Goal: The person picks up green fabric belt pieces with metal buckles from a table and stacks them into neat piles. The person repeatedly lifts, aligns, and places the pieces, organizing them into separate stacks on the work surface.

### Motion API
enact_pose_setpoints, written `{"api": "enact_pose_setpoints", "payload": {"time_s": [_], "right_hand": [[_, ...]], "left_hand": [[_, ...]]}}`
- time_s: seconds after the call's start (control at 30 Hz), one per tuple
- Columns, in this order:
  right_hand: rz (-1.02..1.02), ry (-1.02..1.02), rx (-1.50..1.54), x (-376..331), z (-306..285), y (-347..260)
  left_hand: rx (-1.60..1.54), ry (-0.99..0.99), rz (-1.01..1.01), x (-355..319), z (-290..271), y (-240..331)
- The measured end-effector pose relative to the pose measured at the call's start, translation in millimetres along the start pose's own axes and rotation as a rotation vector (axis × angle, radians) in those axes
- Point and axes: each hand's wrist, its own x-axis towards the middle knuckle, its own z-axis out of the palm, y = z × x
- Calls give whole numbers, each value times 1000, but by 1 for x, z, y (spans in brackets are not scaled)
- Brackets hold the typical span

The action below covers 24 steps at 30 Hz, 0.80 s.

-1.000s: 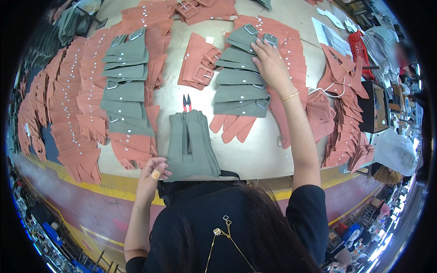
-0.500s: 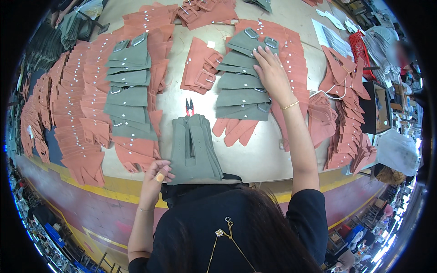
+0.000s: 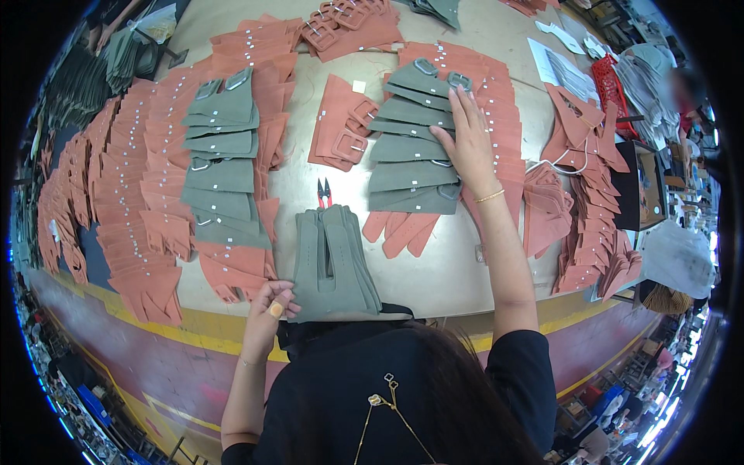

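— While the right hand lies flat, fingers spread, on the stack of grey-green buckled straps at the far side of the table, what is the left doing?

— The left hand pinches the near left corner of a pile of grey-green strap pieces at the table's front edge, fingers curled narrow.

— And around them?

— Red-handled snips lie just beyond that pile. A 2nd grey-green stack sits left, ringed by rust-coloured pieces. More rust pieces with buckles lie between the 2 stacks.
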Motion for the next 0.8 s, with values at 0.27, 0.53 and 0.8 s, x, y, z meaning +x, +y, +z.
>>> {"api": "enact_pose_setpoints", "payload": {"time_s": [0.27,0.53,0.8], "right_hand": [[-42,1,-83,4,-8,-4],[-161,-43,-187,41,-11,-9],[-235,-232,-329,47,-17,-6]], "left_hand": [[32,2,0,1,0,2],[181,-134,-42,-4,3,22],[40,-88,104,-3,-25,63]]}}
